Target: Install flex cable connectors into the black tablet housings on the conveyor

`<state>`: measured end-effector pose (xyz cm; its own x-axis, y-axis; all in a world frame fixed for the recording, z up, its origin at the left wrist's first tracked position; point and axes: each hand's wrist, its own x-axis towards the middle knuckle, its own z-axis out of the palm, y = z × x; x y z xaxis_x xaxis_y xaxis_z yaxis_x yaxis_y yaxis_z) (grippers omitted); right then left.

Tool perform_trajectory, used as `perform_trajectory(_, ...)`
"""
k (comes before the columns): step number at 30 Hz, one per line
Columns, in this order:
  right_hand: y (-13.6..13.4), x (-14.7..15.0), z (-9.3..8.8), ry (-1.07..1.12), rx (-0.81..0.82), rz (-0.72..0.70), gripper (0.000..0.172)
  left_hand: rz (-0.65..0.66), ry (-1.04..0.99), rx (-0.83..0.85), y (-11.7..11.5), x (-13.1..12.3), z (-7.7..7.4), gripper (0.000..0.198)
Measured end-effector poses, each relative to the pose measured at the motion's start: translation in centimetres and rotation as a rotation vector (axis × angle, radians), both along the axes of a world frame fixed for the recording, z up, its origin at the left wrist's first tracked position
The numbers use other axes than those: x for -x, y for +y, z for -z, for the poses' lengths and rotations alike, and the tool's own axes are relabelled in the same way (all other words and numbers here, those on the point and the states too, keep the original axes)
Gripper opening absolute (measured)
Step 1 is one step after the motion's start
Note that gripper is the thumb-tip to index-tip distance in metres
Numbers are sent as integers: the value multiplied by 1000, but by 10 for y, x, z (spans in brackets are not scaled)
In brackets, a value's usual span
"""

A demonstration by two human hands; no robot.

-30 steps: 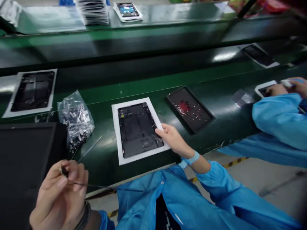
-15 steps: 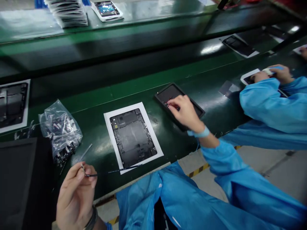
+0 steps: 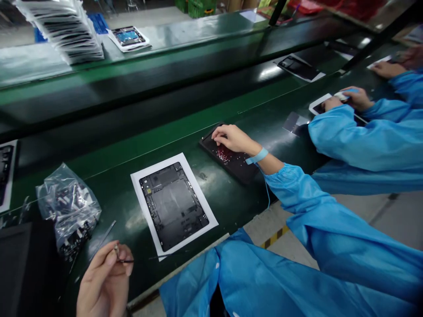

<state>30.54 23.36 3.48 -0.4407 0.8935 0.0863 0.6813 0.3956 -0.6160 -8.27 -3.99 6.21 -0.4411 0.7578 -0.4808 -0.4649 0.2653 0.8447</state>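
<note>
My left hand (image 3: 107, 277), at the lower left, pinches a small metallic end (image 3: 116, 251) of a thin black cable (image 3: 126, 261); the cable trails right towards a white sheet. My right hand (image 3: 235, 138) is over a shallow black tray (image 3: 246, 174), its fingertips pressed together near the far left part. Whether anything is between those fingers is too small to tell. Tiny white and reddish pieces (image 3: 223, 155) lie scattered in the tray. Between my hands, a black tablet housing (image 3: 175, 207) rests on the white sheet (image 3: 211, 223).
A clear plastic bag of small black-and-white parts (image 3: 72, 207) stands left, beside a dark box (image 3: 20, 268). Co-workers' hands (image 3: 358, 99) and blue sleeves are at right. A raised green shelf (image 3: 198, 35) holds a stack of white sheets (image 3: 66, 31) and another device (image 3: 129, 37).
The camera view has shifted. My right hand has moved towards the tray's far left end, uncovering the tiny pieces. My left hand still pinches the cable.
</note>
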Motion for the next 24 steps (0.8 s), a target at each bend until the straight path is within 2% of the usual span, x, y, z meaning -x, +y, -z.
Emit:
perform_trajectory(3, 0, -2, -15, 115, 14, 12, 9, 79, 31, -4, 13, -13, -4, 31)
perform_trajectory(8, -8, 11, -31, 270, 50, 4, 14, 299, 40, -27, 40, -48, -12, 27)
perform_trajectory(13, -44, 44, -47, 349, 100, -147, 13, 435, 123, -137, 61, -76, -9, 21)
perform_trajectory(19, -98, 92, -54, 297, 190, -419, 11, 390, 299, -246, 67, -90, 3, 21)
perform_trajectory(24, -111, 111, -49, 301, 263, -527, 12, 338, 353, -241, 58, -87, 2, 21)
